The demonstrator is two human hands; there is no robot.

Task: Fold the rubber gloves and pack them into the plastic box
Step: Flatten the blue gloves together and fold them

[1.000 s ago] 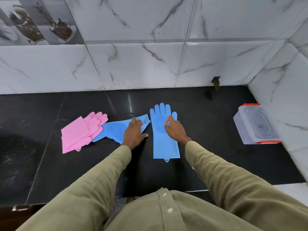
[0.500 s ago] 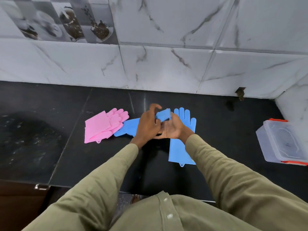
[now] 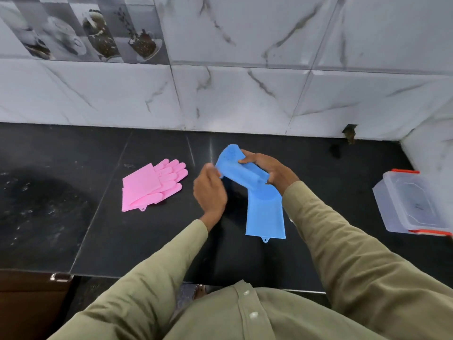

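My right hand (image 3: 268, 169) grips a blue rubber glove (image 3: 239, 168) lifted above the black counter (image 3: 137, 239). My left hand (image 3: 210, 190), blurred, holds that glove's left end with curled fingers. Under it a second blue glove (image 3: 266, 217) lies flat on the counter, cuff toward me; its fingers are hidden by the raised glove and my right hand. A pair of pink rubber gloves (image 3: 152, 185) lies stacked to the left. The clear plastic box (image 3: 411, 204), lid on with red clips, stands at the far right.
A marble-tiled wall (image 3: 245, 99) runs along the back and turns at the right corner behind the box. The counter's front edge is close to my body. A dusty patch marks the counter's left part (image 3: 36, 200).
The left blue glove has been picked off the counter and carried right, over the flat blue glove. My right hand moved from the flat glove onto the lifted one. The view shifted left.
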